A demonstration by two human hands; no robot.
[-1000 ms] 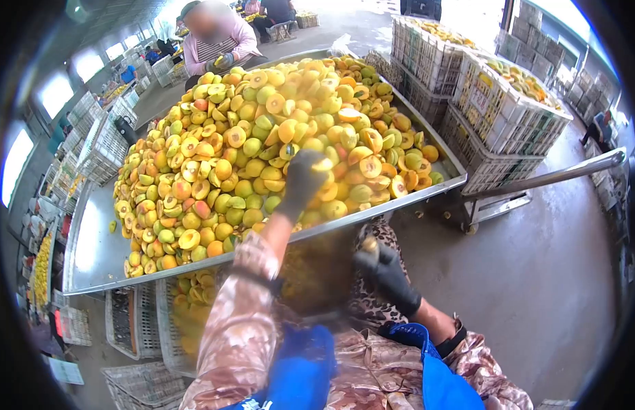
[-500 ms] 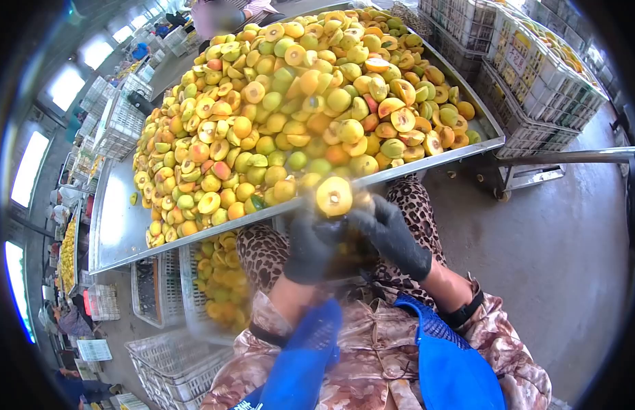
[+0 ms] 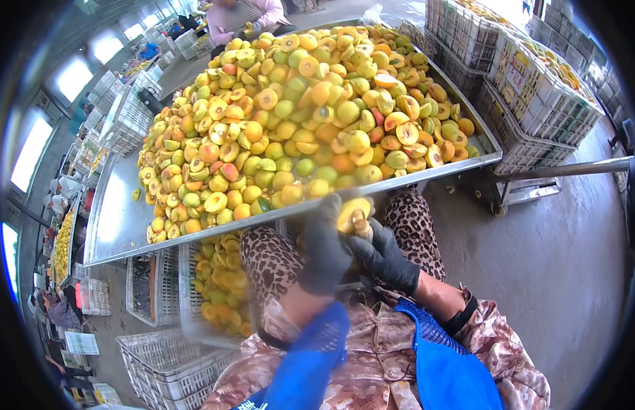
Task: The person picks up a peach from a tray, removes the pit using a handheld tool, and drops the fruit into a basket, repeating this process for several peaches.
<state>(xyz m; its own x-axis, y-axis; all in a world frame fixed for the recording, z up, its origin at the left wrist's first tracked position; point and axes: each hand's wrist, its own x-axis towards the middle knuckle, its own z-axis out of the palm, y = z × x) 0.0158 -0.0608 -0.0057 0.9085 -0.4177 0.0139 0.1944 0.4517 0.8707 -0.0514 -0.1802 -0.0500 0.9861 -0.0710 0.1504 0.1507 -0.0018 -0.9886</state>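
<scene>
Just below the near edge of the metal table (image 3: pixel 399 182), my left hand (image 3: pixel 326 242) in a dark glove is closed round a halved yellow fruit (image 3: pixel 352 213), whose cut face shows. My right hand (image 3: pixel 386 256), also gloved, is closed against the fruit's right side, on something small and brownish (image 3: pixel 360 227) that I cannot make out clearly. A large heap of halved yellow, green and orange fruit (image 3: pixel 263 130) lies on the table in front of both hands.
Below the table at the left stands a crate of fruit (image 3: pixel 186 287), with stacked white crates (image 3: pixel 168 369) nearer. More loaded crates (image 3: pixel 536 89) stand on a cart at the right. Another person (image 3: pixel 252 15) is across the table.
The fruit in my hands has tilted and moved slightly right and down. My left hand has risen beside it. The person across the table shows more in view.
</scene>
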